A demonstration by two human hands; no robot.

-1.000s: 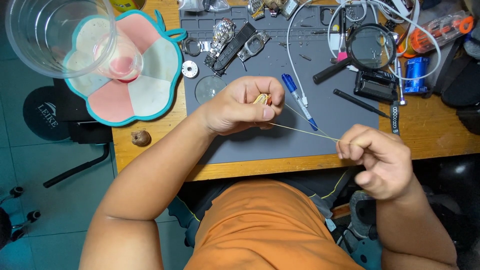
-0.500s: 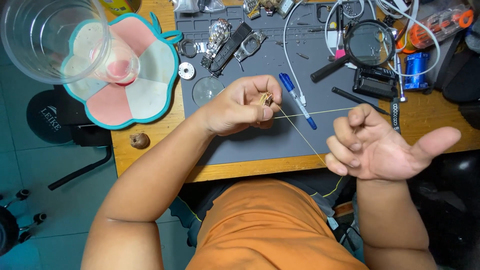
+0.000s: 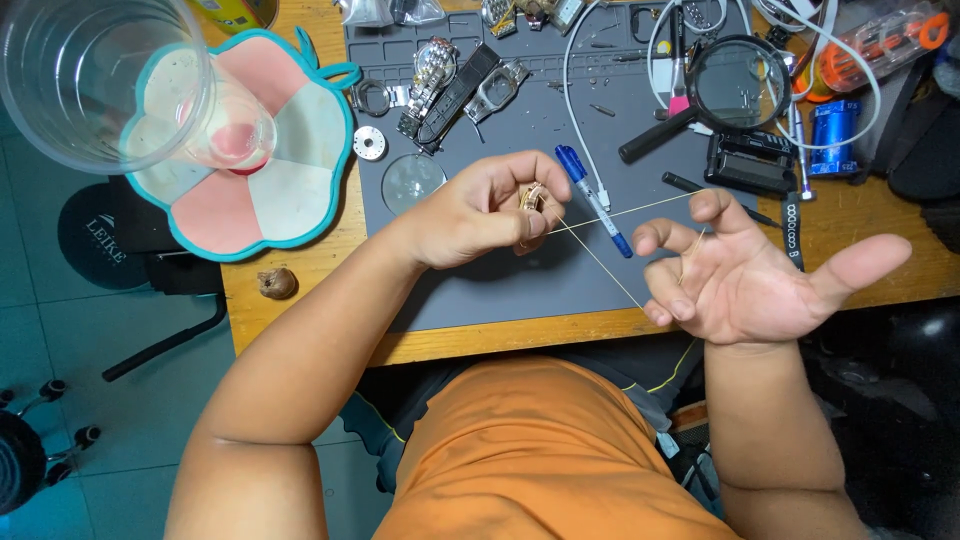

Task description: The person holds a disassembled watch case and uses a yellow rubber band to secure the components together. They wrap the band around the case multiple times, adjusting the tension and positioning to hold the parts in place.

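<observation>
My left hand (image 3: 485,208) is closed around a small gold-coloured metal piece (image 3: 533,197), pinched between thumb and fingers above the grey work mat (image 3: 520,275). A thin pale thread (image 3: 600,262) runs from that piece in two strands to my right hand (image 3: 745,270). The right hand is palm up with fingers spread and half curled, and the thread is looped over its fingers and stretched taut. A blue pen (image 3: 592,198) lies on the mat just behind the thread.
A clear plastic cup (image 3: 105,75) stands over a pink and white flower-shaped mat (image 3: 250,170) at left. Watches (image 3: 460,85), a round glass (image 3: 412,182), a magnifier (image 3: 720,80), white cables and small tools crowd the back. A brown nut-like lump (image 3: 277,283) sits near the desk's edge.
My right hand has opened from a fist, turned palm up and risen toward the mat, with the thread now looped across its fingers. The left hand has kept its hold.
</observation>
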